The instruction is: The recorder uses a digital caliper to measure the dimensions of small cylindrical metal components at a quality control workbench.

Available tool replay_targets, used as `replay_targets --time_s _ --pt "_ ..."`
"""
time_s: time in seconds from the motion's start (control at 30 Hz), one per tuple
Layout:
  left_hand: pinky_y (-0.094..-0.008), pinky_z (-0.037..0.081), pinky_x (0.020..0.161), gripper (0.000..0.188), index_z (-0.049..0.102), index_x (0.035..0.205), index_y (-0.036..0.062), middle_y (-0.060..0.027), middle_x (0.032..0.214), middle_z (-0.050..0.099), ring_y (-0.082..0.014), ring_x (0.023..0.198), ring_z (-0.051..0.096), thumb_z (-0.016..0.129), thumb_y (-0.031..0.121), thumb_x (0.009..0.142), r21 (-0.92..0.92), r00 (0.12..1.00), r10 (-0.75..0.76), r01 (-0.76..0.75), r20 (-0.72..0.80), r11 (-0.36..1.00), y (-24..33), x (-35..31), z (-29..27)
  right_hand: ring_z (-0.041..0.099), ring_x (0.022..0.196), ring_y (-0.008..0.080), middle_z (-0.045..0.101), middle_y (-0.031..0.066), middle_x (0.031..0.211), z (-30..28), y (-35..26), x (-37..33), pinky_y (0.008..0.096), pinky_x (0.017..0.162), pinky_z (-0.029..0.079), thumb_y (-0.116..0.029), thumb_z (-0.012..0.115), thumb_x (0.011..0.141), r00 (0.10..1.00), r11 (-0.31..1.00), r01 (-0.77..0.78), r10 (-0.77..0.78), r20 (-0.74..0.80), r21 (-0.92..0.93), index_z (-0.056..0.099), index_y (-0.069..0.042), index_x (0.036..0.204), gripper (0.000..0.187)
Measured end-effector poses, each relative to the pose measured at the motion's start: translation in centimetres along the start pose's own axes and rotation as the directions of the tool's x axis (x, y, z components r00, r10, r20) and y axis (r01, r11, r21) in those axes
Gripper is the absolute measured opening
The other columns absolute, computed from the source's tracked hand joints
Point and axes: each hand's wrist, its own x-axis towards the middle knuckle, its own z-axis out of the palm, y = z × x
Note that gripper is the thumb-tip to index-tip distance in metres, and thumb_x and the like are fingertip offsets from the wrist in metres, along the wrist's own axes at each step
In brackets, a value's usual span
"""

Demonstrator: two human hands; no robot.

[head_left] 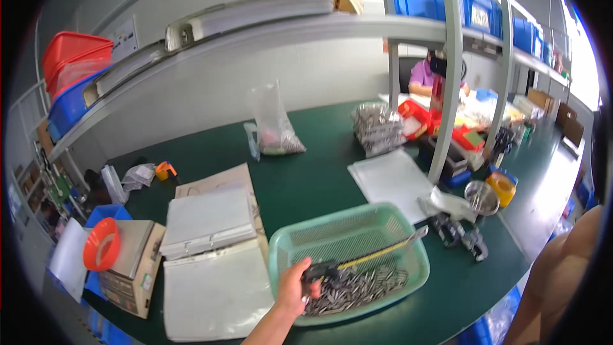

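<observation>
Over a green mesh basket (348, 216), my left hand (295, 286) is closed round the black end of a long tool. The tool's slim bar (377, 252) carries a yellow stripe and has a metallic far tip; its exact kind is unclear. The bar slants up to the right across the basket, toward its far right rim. Many small grey metal pins (357, 291) lie loose in the basket below. My right hand cannot be made out. A bare arm (562, 271) shows at the right edge, its hand out of sight; I cannot tell whose it is.
Papers and folders (214, 297) lie left of the basket, beside a scale (131, 278) with an orange ring. Farther off stand a plastic bag (276, 121) and wrapped parts (378, 128). A metal bowl (481, 198) sits right. A shelf (268, 35) crosses above; another person (421, 76) sits beyond.
</observation>
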Motion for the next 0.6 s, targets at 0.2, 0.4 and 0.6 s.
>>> replay_targets --time_s 0.2,0.4,0.6 --pt "-0.0266 0.043 0.038 0.033 0.055 0.074 0.0059 -0.0062 0.053 0.054 -0.0148 0.039 0.051 0.053 0.036 0.088 0.081 0.998 0.059 -0.059 0.005 0.995 0.5 0.3 0.1 0.043 0.112 0.0268 0.032 0.0194 0.134 0.2 -3.4 0.0 0.0420 0.090 0.038 -0.067 0.049 0.078 0.999 0.997 0.016 -0.020 0.049 0.070 0.022 -0.016 0.143 0.086" --pt "-0.0246 0.040 0.037 0.034 0.053 0.076 0.0071 -0.0057 0.052 0.052 -0.0143 0.039 0.049 0.052 0.039 0.088 -0.002 0.998 0.049 -0.049 0.047 0.999 0.7 0.3 0.9 0.053 0.097 0.0300 0.055 0.0121 0.108 1.7 -12.8 -5.4 0.0411 0.081 0.039 -0.035 0.069 0.071 0.598 0.479 -0.634 -0.193 0.778 0.607 0.052 -0.004 0.117 0.058" --pt "-0.0265 0.038 0.038 0.036 0.052 0.086 0.0062 -0.0055 0.051 0.049 -0.0146 0.039 0.046 0.050 0.042 0.089 0.012 0.992 0.052 -0.054 0.119 0.998 1.4 -0.3 1.7 0.057 0.070 0.0249 0.055 0.0070 0.078 2.0 -18.0 -7.7 0.0386 0.063 0.043 -0.043 0.070 0.070 0.540 0.389 -0.720 -0.208 0.816 0.575 0.057 -0.005 0.105 0.053"
